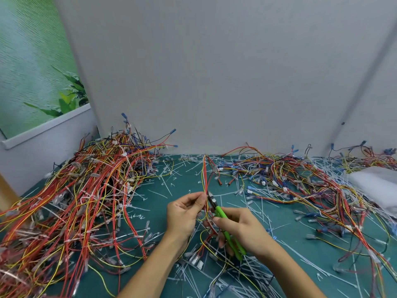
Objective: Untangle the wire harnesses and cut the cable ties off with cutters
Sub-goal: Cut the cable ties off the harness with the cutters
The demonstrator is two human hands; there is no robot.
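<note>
My left hand [186, 214] pinches a thin harness of red and yellow wires [205, 175] between thumb and fingertips. The harness runs from the table's back edge down between both hands. My right hand [240, 227] grips green-handled cutters [223, 220]. Their metal jaws sit against the harness right beside my left fingertips. Whether a cable tie lies in the jaws I cannot make out.
A big heap of red, yellow and orange harnesses [86, 201] fills the left of the green mat [290, 250]. Another tangle [300, 186] spreads across the right. Cut white cable ties [167, 179] litter the mat. A white bag [378, 186] lies far right. A grey wall stands behind.
</note>
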